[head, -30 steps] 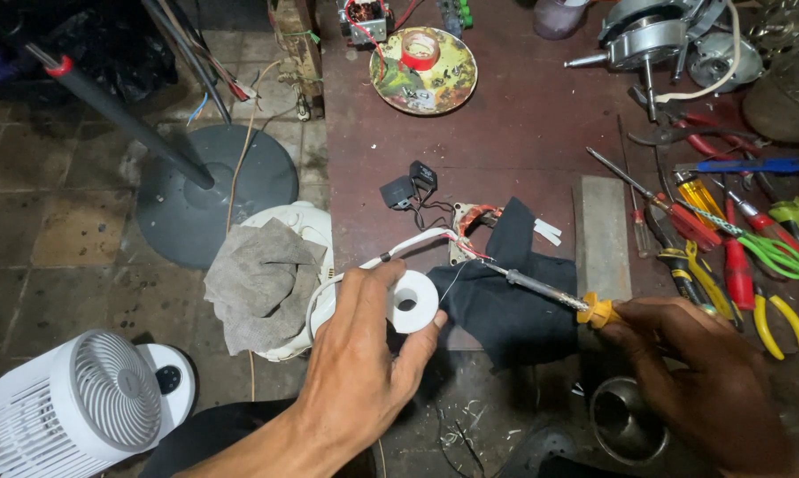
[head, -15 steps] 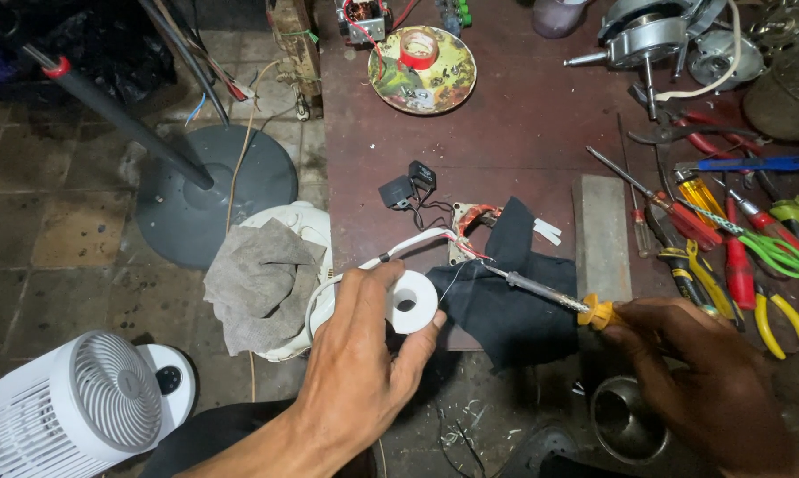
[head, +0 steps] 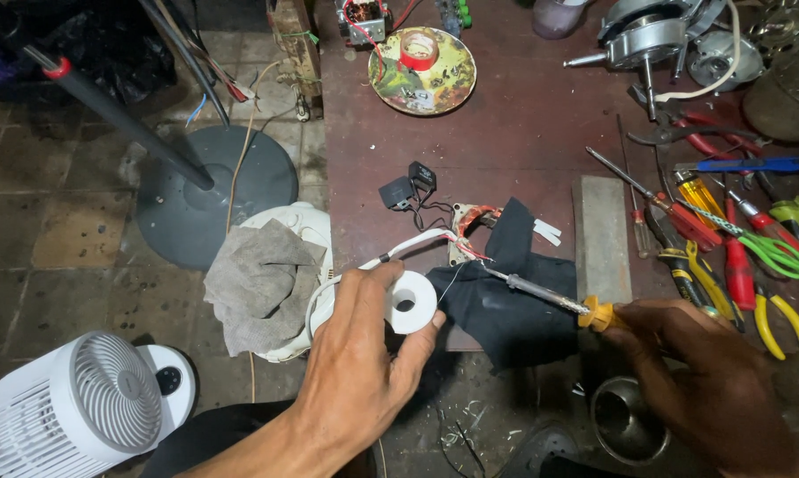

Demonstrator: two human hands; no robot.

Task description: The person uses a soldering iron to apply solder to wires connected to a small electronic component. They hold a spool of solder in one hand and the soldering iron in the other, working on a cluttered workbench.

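While left hand [head: 364,372] grips white spool [head: 410,303], right hand [head: 709,381] holds soldering iron [head: 541,292].

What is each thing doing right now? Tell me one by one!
Left hand: holding the white spool.
Right hand: gripping the soldering iron, tip at the wires.
White cable: bare ends by the tip.
Black cloth: lying under the iron.
Grey rag: draped over a white housing.
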